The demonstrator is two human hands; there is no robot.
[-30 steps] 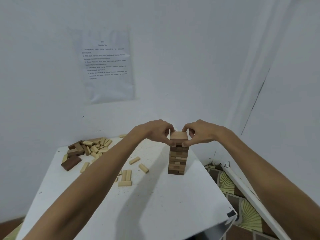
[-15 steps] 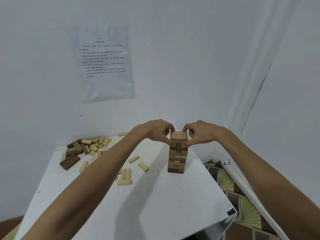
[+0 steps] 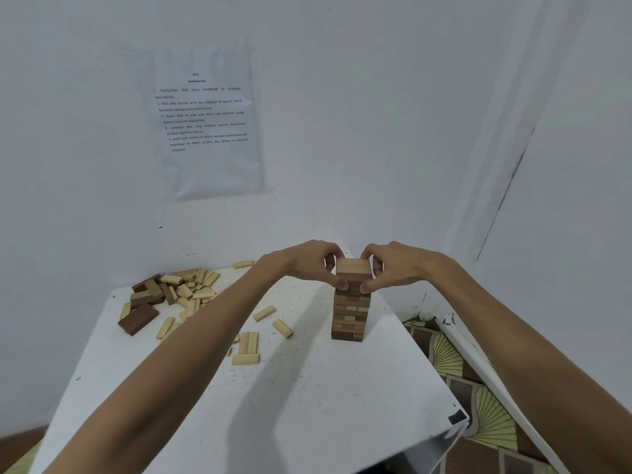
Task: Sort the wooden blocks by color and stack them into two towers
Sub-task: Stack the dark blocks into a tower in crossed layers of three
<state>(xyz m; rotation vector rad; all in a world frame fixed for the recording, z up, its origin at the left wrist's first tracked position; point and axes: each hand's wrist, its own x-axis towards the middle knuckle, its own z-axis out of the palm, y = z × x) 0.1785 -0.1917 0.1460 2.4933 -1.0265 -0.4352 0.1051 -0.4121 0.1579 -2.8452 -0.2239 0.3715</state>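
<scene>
Left grip (image 3: pixel 304 265) and right grip (image 3: pixel 402 266): both are closed in a pinch on the top layers (image 3: pixel 353 270) of the tower (image 3: pixel 349 316). The fingers curl over the far side and the thumbs press the near face just below the crown; neither holds a loose block. Judged purpose: opposed pressure from two sides squares the upper courses and steadies the column rather than lifting it (the base sits flat on the surface). Tower location: upright on the white surface (image 3: pixel 307 412), toward its far right part, near the wall corner. Its courses read mostly brown with some paler ends; whether it is cleanly sorted cannot be told at this size. Only one tower stands, so the second is judged not yet begun. Surroundings: a loose pile (image 3: pixel 184 287) of pale and dark blocks lies at the far left of the surface, well apart from the tower, with a dark block (image 3: pixel 138 320) at its near edge. Scattered pale blocks (image 3: pixel 247 348) lie between pile and tower, partly hidden by the left forearm. A printed sheet (image 3: pixel 208 124) is fixed to the wall above. Patterned floor (image 3: pixel 485 405) shows beyond the right edge. Obstructions: nothing stands between the grips and the tower. The drop at the right edge, near the tower, is the one hazard noted should it topple.
</scene>
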